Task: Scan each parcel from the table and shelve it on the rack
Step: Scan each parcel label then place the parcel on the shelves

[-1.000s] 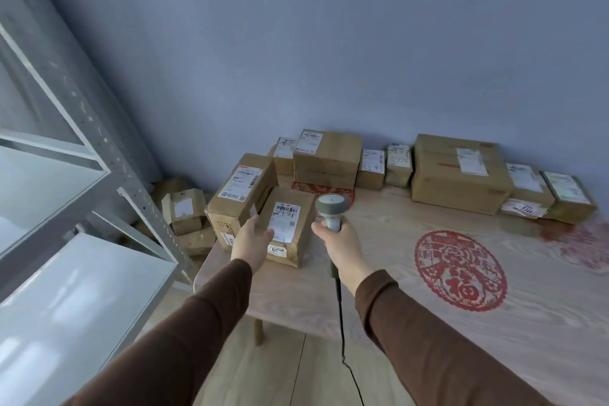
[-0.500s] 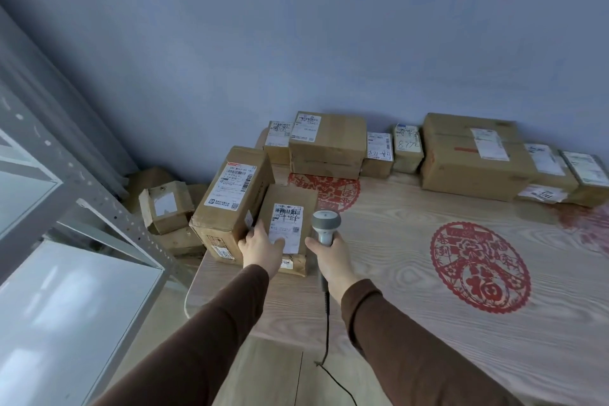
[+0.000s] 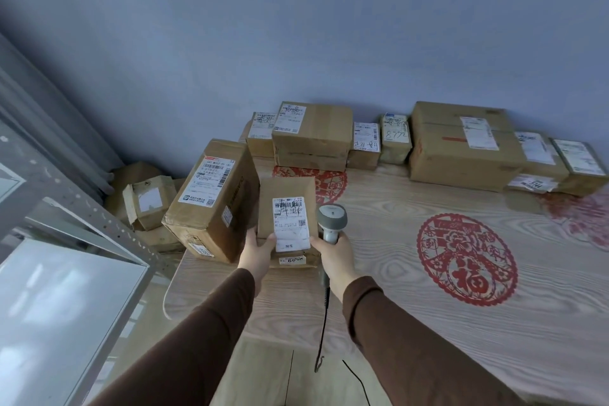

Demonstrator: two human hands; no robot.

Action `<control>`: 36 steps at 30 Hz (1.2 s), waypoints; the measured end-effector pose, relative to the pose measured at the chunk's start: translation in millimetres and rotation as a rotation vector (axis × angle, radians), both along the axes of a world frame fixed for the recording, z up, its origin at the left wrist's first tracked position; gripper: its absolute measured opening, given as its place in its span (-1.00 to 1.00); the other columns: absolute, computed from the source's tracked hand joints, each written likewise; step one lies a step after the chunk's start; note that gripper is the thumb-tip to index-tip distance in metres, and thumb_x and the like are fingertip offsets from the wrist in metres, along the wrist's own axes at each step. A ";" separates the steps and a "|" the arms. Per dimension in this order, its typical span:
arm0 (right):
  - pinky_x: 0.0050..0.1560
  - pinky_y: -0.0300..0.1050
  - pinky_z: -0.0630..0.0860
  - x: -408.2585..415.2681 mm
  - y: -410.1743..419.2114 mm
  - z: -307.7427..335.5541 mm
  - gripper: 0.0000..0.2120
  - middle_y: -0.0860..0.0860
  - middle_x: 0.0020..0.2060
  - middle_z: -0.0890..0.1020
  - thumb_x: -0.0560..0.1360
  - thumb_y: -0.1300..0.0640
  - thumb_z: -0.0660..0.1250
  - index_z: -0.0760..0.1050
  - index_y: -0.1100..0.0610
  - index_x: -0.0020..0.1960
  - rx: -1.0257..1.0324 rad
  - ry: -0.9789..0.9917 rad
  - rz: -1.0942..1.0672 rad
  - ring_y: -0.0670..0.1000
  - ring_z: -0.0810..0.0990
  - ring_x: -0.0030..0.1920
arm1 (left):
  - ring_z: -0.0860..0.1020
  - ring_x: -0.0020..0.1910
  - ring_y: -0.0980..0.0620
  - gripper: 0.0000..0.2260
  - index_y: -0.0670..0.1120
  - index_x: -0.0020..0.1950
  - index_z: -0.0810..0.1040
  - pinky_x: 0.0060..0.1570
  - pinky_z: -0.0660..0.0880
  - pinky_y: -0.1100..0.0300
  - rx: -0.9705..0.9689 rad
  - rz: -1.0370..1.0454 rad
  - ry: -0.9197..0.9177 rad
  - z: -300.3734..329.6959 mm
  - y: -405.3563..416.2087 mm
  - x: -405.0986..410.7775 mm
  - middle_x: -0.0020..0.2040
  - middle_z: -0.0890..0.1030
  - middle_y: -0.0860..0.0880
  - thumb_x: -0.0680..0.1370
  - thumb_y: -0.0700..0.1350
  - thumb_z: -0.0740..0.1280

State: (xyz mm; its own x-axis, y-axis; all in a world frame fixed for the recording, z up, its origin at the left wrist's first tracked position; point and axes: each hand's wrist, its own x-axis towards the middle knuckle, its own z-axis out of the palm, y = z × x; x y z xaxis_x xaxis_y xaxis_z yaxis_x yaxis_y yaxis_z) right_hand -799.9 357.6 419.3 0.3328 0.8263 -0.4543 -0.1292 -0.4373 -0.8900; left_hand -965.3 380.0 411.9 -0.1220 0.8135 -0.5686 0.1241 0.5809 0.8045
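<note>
Left hand (image 3: 255,252) has tilted the small parcel (image 3: 286,204) upright beside scanner (image 3: 331,217).

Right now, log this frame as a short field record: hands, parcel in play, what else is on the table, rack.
left hand: grips the near left edge of the small parcel
right hand: holds the scanner, its head beside the parcel
parcel label: faces up
big box: touches the parcel's left side
back row: more boxes along the wall
table: wood, red paper-cut prints
rack: at left, white shelf bare where visible
</note>
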 end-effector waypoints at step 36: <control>-0.45 -0.09 0.45 191.8 -134.3 323.7 -0.72 0.02 -0.24 0.55 0.58 0.04 0.40 0.45 0.03 0.25 0.772 -0.234 0.057 -0.01 0.46 -0.46 | 0.65 0.18 0.06 -0.45 0.11 0.54 0.17 0.16 0.55 0.12 0.714 -0.242 -0.440 292.7 -56.6 228.7 0.30 0.61 -0.08 0.64 0.15 0.33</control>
